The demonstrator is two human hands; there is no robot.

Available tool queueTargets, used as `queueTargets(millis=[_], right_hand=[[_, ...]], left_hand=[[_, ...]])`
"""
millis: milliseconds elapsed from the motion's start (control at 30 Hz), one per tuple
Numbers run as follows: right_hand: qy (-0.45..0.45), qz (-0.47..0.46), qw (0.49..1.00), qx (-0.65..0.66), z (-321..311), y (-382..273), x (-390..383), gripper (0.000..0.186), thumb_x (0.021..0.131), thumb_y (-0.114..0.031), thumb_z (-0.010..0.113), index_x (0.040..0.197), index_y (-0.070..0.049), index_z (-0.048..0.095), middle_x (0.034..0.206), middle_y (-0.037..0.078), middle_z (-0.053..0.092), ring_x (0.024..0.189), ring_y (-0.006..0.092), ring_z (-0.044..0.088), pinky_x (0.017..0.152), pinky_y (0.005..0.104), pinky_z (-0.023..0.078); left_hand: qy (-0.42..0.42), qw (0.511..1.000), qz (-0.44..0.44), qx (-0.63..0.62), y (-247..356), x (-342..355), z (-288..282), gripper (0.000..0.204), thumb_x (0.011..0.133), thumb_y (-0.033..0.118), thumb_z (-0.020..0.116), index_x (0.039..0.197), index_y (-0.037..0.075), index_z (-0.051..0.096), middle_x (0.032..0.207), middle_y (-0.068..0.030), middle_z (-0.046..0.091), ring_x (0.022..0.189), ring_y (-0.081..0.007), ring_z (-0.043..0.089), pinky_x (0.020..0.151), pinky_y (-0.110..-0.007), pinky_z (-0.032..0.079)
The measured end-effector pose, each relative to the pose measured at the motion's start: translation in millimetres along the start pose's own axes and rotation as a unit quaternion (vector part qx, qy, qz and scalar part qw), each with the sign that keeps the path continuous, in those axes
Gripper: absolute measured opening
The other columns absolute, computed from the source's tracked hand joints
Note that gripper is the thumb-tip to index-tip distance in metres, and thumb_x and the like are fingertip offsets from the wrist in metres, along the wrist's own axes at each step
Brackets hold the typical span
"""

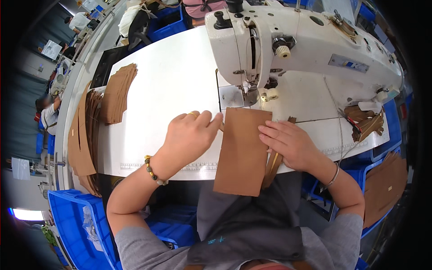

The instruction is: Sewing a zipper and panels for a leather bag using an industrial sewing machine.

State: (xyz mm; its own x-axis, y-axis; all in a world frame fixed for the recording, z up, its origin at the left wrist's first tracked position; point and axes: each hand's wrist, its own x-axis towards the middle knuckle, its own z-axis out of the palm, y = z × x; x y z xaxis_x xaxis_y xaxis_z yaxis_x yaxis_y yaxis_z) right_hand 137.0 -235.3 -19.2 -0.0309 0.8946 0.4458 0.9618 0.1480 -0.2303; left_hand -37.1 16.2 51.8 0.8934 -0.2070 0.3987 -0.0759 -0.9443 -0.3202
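Brown panel [243, 153] sits at the front of the white table [171, 90], far end just short of the needle area of the sewing machine [306, 40], near end hanging past the table edge over the person's lap. Left hand [194, 130]: fingers curled, index fingertip just beside the panel's upper left edge; can't tell if it pinches anything (the fingertips are partly hidden). Right hand [285, 143]: fingers extended and close together, tips on the panel's right edge; thumb is hidden, so can't tell if it grips. Narrow brown strip [273, 168] runs out from under that hand, alongside the panel. On the table's left, a stack of brown pieces [119, 92]; on its right, a pile of brown scraps [372, 123]. Lower left, a blue bin [62, 216]; far right, more brown panels [384, 189] in another blue bin
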Motion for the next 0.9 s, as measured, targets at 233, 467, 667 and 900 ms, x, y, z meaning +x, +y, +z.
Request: queueTargets(millis=[233, 467, 667, 900], right_hand=[[-0.019, -0.013, 1.000, 0.002, -7, 6, 4, 0.030, 0.090, -0.016, 0.075, 0.117, -0.002, 0.072, 0.133, 0.010, 0.070, 0.126, 0.0302, 0.064, 0.102, 0.0435, 0.053], [-0.048, -0.037, 0.998, 0.005, -16, 22, 23, 0.018, 0.090, -0.020, 0.077, 0.095, -0.006, 0.069, 0.116, 0.007, 0.073, 0.111, 0.0263, 0.068, 0.086, 0.0402, 0.057], [-0.040, -0.049, 0.998, -0.016, -17, 28, 34, 0.018, 0.091, -0.021, 0.074, 0.089, -0.007, 0.064, 0.109, 0.007, 0.070, 0.104, 0.0268, 0.068, 0.081, 0.0393, 0.057], [-0.082, -0.068, 0.993, -0.054, -11, 32, 51, 0.018, 0.089, -0.021, 0.074, 0.098, -0.007, 0.067, 0.115, 0.007, 0.070, 0.109, 0.0263, 0.067, 0.086, 0.0390, 0.057]], left_hand=[[0.040, 0.978, -0.116, -0.168, -16, 0, 39, 0.032, 0.088, 0.018, 0.081, 0.119, 0.010, 0.076, 0.104, -0.0063, 0.067, 0.088, -0.0260, 0.064, 0.076, -0.035, 0.055], [-0.065, 0.953, -0.146, -0.257, -15, 34, 93, 0.053, 0.094, 0.047, 0.075, 0.129, 0.007, 0.071, 0.152, -0.0200, 0.055, 0.140, -0.0450, 0.051, 0.108, -0.053, 0.046], [-0.005, 0.993, -0.043, -0.110, -28, 3, 69, 0.039, 0.091, 0.042, 0.078, 0.116, 0.012, 0.079, 0.128, -0.0082, 0.072, 0.126, -0.0325, 0.064, 0.105, -0.051, 0.050], [0.016, 0.958, -0.166, -0.233, -27, 14, 74, 0.041, 0.086, 0.032, 0.084, 0.119, 0.008, 0.076, 0.123, -0.0083, 0.073, 0.119, -0.0333, 0.065, 0.102, -0.043, 0.052]])
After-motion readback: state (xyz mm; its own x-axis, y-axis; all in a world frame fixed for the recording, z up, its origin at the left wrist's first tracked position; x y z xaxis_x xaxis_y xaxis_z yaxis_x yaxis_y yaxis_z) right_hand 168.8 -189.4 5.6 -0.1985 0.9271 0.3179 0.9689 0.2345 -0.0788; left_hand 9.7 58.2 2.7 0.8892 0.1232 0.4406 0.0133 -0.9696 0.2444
